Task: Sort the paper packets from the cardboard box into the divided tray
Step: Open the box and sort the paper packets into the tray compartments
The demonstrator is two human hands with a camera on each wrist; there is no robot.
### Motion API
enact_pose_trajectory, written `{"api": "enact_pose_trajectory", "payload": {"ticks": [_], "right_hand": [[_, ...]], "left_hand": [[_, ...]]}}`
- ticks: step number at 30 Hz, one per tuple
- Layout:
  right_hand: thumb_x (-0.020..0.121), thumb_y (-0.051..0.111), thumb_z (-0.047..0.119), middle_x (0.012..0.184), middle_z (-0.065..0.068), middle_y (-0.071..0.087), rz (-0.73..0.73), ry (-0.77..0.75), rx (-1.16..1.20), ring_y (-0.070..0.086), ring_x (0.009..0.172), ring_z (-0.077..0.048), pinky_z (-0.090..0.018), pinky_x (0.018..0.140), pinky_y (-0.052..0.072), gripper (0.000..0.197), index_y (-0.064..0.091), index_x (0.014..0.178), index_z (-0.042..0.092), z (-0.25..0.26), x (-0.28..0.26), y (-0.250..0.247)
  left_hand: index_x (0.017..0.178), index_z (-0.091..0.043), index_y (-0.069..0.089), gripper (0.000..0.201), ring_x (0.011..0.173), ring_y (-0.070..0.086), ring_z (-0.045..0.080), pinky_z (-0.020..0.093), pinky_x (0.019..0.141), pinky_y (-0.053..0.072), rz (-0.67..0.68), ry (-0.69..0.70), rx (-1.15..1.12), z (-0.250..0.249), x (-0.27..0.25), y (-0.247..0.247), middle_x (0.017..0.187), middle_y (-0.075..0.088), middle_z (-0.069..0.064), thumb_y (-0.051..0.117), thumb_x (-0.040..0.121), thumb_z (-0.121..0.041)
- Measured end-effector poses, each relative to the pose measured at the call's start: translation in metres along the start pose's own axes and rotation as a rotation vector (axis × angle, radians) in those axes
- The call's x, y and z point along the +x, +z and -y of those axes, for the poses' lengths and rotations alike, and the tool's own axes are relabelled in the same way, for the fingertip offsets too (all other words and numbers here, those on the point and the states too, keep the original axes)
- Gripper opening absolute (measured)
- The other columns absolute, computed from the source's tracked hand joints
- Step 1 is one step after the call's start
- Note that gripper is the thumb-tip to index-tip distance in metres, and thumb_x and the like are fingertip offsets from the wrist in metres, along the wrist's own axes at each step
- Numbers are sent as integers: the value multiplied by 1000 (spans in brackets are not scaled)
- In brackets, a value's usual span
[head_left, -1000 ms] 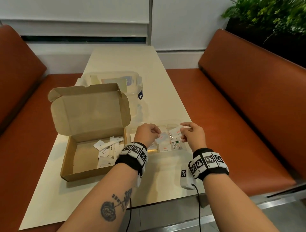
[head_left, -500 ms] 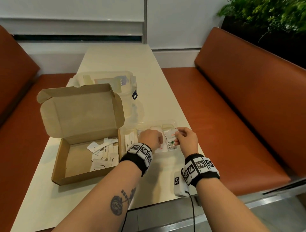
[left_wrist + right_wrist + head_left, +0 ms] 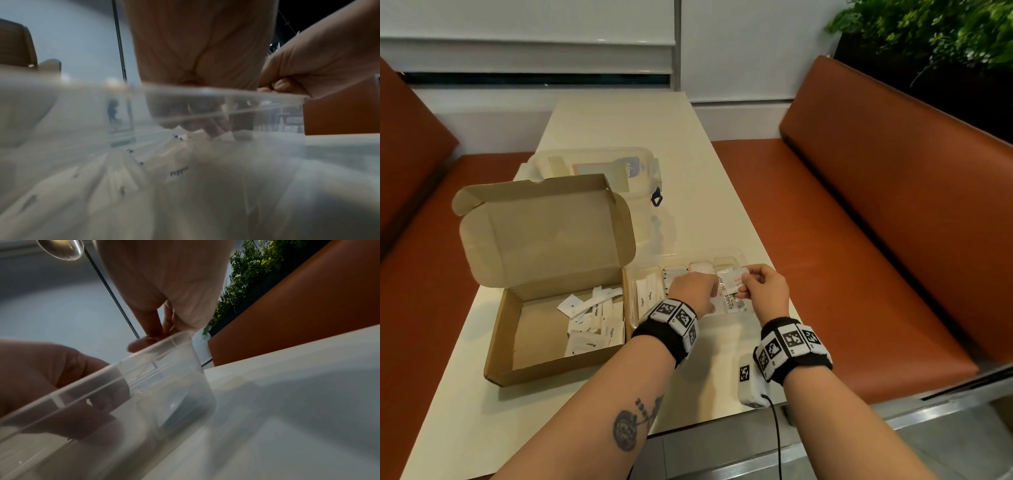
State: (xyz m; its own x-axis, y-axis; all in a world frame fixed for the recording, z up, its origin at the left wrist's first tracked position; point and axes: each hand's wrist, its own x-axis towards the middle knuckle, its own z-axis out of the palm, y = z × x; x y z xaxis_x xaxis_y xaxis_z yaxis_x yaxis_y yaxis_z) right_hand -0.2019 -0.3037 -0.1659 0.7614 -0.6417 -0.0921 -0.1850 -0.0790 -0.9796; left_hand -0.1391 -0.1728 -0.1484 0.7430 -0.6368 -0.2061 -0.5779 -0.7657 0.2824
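An open cardboard box (image 3: 500, 342) at the left holds several white paper packets (image 3: 592, 322). Right of it stands the clear divided tray (image 3: 688, 259), with sugar sticks in its left compartment and stevia packets further right. My left hand (image 3: 702, 291) reaches down into a middle compartment; through the tray wall (image 3: 226, 95) its curled fingertips (image 3: 207, 129) pinch a small white packet (image 3: 226, 138). My right hand (image 3: 744, 284) hovers over the tray's right part and pinches a white packet with red print (image 3: 736, 279). The tray rim (image 3: 144, 356) hides that packet in the right wrist view.
A clear lidded plastic container (image 3: 599, 168) stands behind the box on the cream table (image 3: 619, 120). A small white device with a cable (image 3: 748, 380) lies by the table's front edge. Orange benches (image 3: 876, 240) flank the table, and a plant (image 3: 928, 27) is at the back right.
Both hands have come down from above the tray. The left hand has sunk into a middle compartment with its packet; the right hand has moved left and lower with its packet.
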Motion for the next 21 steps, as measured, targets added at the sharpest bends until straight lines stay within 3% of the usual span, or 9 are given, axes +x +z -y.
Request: {"api": "enact_pose_trajectory", "payload": {"ticks": [5,9,12,21], "right_hand": [[90,53,0,67,-8,63,-13,-3,-20,57,45,-9,-24,55,56,11,61,86,7,-1,0,0],[90,53,1,68,-9,64,-15,-8,-42,58,47,-10,-22,55,56,11,61,86,7,-2,0,0],[90,53,2,66,-7,63,-14,-12,-55,58,47,-10,-28,60,57,11,62,87,7,-2,-1,0],[91,54,3,64,-5,63,17,-2,-68,57,44,-7,-25,55,56,9,62,86,6,1,-2,-2]], "left_hand": [[100,-14,54,21,97,58,26,34,78,43,-23,-5,-45,2,0,3,105,63,6,67,84,-18],[88,-17,48,22,94,57,27,32,73,40,-15,-39,-89,6,-2,5,102,62,9,68,83,-21],[94,-14,53,20,94,57,27,32,74,40,-21,-24,-67,7,-3,6,104,61,8,68,83,-21],[105,-14,56,29,102,53,24,30,80,40,-84,-76,-121,11,-3,11,113,53,5,70,82,-25]]}}
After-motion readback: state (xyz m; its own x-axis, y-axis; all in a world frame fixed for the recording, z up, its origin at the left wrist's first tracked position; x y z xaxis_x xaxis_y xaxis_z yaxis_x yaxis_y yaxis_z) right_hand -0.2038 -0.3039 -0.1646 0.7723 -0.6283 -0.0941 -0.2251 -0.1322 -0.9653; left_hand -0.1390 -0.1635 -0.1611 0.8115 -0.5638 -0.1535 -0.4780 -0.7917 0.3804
